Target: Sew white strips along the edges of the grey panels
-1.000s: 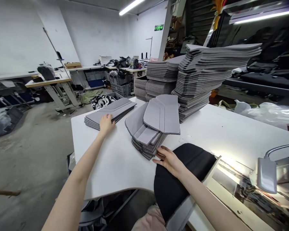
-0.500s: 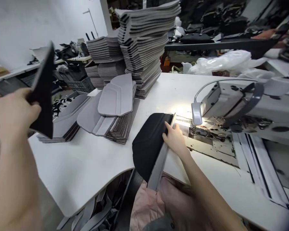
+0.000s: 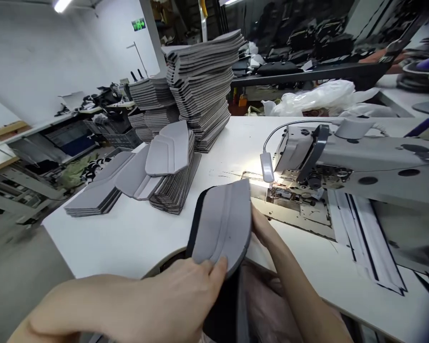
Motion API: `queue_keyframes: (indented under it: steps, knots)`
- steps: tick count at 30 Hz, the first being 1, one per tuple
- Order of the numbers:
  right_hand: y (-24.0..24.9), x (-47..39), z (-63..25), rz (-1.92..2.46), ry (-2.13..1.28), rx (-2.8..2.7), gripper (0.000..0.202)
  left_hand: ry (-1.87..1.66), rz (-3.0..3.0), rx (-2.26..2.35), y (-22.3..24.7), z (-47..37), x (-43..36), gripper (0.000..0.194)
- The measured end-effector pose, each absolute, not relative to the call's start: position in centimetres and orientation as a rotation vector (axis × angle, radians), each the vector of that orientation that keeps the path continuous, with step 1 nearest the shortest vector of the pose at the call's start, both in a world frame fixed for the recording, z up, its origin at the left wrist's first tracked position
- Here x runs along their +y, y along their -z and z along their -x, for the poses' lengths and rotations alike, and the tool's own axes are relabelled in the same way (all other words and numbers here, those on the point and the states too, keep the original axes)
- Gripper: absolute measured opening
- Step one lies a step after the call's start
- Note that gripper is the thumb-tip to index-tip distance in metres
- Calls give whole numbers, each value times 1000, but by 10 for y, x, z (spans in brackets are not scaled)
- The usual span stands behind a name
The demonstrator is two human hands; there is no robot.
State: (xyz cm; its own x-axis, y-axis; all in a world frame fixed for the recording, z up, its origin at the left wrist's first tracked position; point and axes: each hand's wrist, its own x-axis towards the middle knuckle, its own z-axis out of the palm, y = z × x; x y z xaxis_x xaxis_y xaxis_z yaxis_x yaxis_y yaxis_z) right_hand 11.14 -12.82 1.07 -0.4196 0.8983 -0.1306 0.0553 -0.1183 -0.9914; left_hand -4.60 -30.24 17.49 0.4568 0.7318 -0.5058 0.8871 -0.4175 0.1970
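Left grip (image 3: 184,290): clasping the near end of the gray panel (image 3: 219,219).
Gray panel: left of the sewing machine (image 3: 318,155); matte, curved in outline, lengthwise seam lines; black material (image 3: 196,216) along the side away from the machine.
Right grip (image 3: 262,226): at the machine-side edge; fingers hidden, closure cannot be told.

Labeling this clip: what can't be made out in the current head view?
All in the head view:
Right hand: fingers hidden behind the gray panel.
Black piece: partly covered by the left hand, cut off by the bottom edge.
Sewing machine: cut off by the right edge; needle too small.
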Motion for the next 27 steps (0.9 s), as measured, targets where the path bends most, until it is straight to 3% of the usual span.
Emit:
queue_keyframes:
  steps: [3, 6, 8, 10, 14, 18, 23, 27]
  knots:
    - [-8, -142, -116, 997, -1961, -1232, 88, 516, -2267, 1260, -144, 20, -289, 89]
    - [-5, -147, -117, 1011, -1736, -1254, 65, 426, -2291, 1129, -121, 9, -284, 84]
    - [-1, -148, -115, 1032, -1507, -1328, 46, 368, -2275, 1042, -116, 6, -273, 60]
    - [5, -149, -114, 1038, -1389, -1355, 41, 170, -2319, 1107, -113, 8, -247, 35]
    - [14, -146, -112, 1081, -1237, -1365, 35, -538, -2422, 1680, -94, 19, -159, 40]
    - [20, -143, -119, 1152, -1130, -1438, 27, -398, -2131, 1368, -66, 27, -83, 41]
    - [20, -150, -157, 1158, -994, -1614, 19, -428, -1822, 1019, -42, 22, -47, 36]
    - [19, -156, -189, 942, -334, -2112, 16, -561, -1660, 1228, -21, 8, -35, 30]
